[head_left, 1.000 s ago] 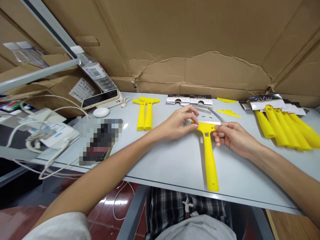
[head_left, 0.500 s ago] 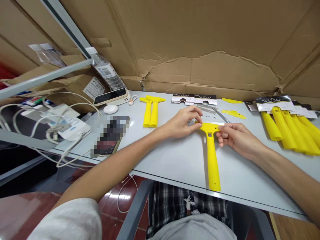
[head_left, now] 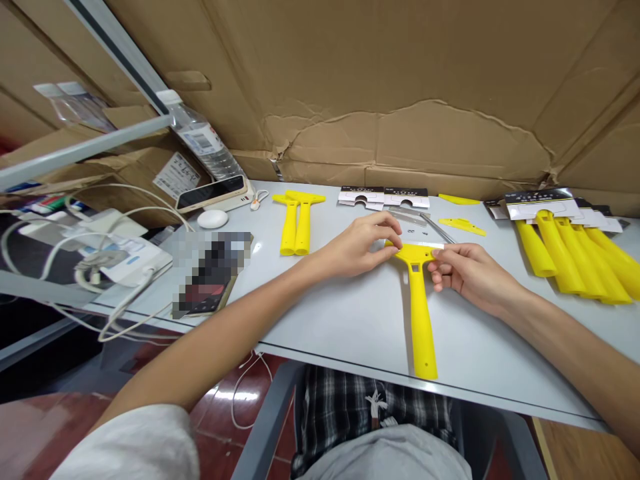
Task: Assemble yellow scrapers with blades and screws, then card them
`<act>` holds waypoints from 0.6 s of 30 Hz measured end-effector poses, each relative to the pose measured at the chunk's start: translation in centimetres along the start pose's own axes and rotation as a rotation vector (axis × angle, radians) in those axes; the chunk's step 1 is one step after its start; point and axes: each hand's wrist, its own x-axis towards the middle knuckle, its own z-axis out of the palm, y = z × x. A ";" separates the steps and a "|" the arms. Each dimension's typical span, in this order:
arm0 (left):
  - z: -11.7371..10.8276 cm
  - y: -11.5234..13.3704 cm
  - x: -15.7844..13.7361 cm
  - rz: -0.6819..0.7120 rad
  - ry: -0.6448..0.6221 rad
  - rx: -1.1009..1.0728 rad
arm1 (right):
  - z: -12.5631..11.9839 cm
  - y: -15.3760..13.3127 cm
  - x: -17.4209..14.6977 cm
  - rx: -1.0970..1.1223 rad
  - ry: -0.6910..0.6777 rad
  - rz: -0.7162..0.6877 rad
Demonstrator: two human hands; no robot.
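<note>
A yellow plastic scraper lies between my hands, its handle pointing toward the table's front edge. Along its wide head runs a thin pale strip that looks like a blade. My left hand pinches the head's left corner with thumb and fingertips. At the right corner, my right hand grips the head between thumb and curled fingers. Just beyond the head are a slim metal rod, flat metal strips and tiny dark screws. Two loose yellow plates lie farther back on the right.
Two yellow scraper handles lie left of my hands. Header cards rest at the back. Several carded scrapers are stacked at right. Phones, white cables and a water bottle crowd the left side. Cardboard walls the back.
The camera view has shifted slightly, so everything appears a little to the left. Both hands keep the same hold on the scraper's head.
</note>
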 end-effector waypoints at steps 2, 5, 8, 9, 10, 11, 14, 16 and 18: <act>-0.1 0.0 0.1 -0.023 0.001 -0.038 | 0.0 0.0 0.0 0.004 0.002 0.000; -0.1 -0.1 0.3 -0.144 0.018 -0.150 | 0.1 -0.1 0.0 -0.001 0.002 0.005; 0.2 -0.2 0.5 -0.341 0.016 -0.278 | 0.1 -0.1 0.0 -0.005 0.002 0.008; 0.3 -0.3 0.5 -0.404 0.007 -0.323 | 0.1 -0.1 0.0 -0.005 0.002 0.009; 0.4 -0.3 0.5 -0.459 -0.004 -0.368 | 0.1 -0.1 0.0 -0.005 0.003 0.010; 0.5 -0.4 0.5 -0.503 -0.016 -0.408 | 0.1 -0.2 0.0 -0.005 0.003 0.011; 0.8 -0.4 0.4 -0.563 -0.029 -0.463 | 0.1 -0.2 0.0 -0.007 0.006 0.007; 0.8 -0.4 0.4 -0.563 -0.019 -0.462 | 0.1 -0.1 0.0 -0.010 0.005 0.006; 0.8 -0.3 0.4 -0.571 -0.005 -0.461 | 0.1 -0.1 0.0 -0.012 0.003 0.005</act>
